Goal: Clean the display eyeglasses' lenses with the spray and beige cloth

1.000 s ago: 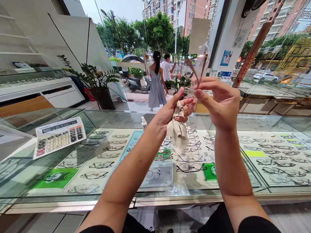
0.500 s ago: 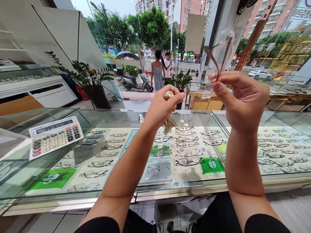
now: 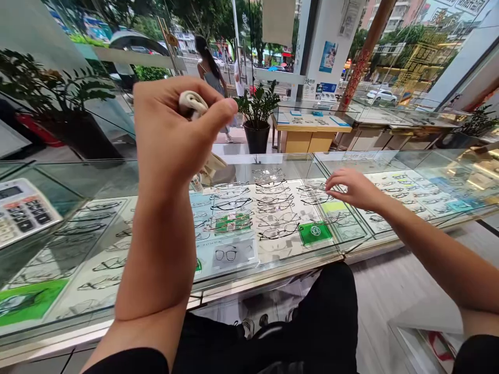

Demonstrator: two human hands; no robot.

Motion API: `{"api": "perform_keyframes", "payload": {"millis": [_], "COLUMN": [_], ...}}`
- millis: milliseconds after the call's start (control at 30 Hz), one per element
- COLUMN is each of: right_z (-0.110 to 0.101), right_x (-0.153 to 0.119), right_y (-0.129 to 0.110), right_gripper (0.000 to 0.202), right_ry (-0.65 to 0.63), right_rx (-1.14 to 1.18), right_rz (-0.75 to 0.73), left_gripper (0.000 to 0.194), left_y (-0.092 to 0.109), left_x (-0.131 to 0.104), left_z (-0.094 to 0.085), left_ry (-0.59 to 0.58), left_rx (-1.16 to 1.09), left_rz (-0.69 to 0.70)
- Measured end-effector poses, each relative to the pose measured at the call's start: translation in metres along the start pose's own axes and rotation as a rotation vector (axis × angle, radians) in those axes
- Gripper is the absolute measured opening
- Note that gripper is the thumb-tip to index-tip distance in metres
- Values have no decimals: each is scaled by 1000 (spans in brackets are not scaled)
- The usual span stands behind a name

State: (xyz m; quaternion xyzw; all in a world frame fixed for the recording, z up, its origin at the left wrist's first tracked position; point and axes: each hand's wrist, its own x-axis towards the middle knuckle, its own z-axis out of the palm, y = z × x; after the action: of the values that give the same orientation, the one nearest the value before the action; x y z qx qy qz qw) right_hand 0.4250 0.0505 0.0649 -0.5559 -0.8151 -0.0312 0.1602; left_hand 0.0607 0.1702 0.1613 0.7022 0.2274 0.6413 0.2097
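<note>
Toward the glass counter's [image 3: 268, 281] far edge, right hand [image 3: 356, 191] reaches near eyeglasses [image 3: 314, 201], grip unclear, likely needing care; left hand [image 3: 167, 130] clenches cloth [image 3: 192, 99].

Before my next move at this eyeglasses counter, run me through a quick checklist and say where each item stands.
1. Cloth gripped in the left hand: ok, it is bunched inside the curled fingers.
2. Left hand clear of the glass display case: ok, it is raised above it.
3. Right hand empty: cannot tell, anything at its fingertips blends with the frames behind.
4. Right hand off the glass: cannot tell from this one angle.
5. Green card uncovered by either hand: ok.
6. Calculator fully in view: not ok, the picture's left edge cuts it off.
</note>
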Motion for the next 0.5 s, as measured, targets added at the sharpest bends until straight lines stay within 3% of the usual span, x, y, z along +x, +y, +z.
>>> {"api": "perform_keyframes", "payload": {"millis": [200, 300, 500], "right_z": [47, 58, 68], "right_x": [-26, -29, -27], "right_y": [20, 22, 28], "right_gripper": [20, 20, 16], "right_ry": [-156, -207, -257], "right_rx": [-65, -103, -138], "right_rz": [-29, -13, 18], "left_gripper": [15, 20, 24], "left_y": [4, 8, 12], "left_x": [-1, -3, -2], "left_z": [-4, -5, -6], "left_ry": [-18, -74, -57], "left_rx": [67, 125, 159], "left_rz": [41, 4, 35]}}
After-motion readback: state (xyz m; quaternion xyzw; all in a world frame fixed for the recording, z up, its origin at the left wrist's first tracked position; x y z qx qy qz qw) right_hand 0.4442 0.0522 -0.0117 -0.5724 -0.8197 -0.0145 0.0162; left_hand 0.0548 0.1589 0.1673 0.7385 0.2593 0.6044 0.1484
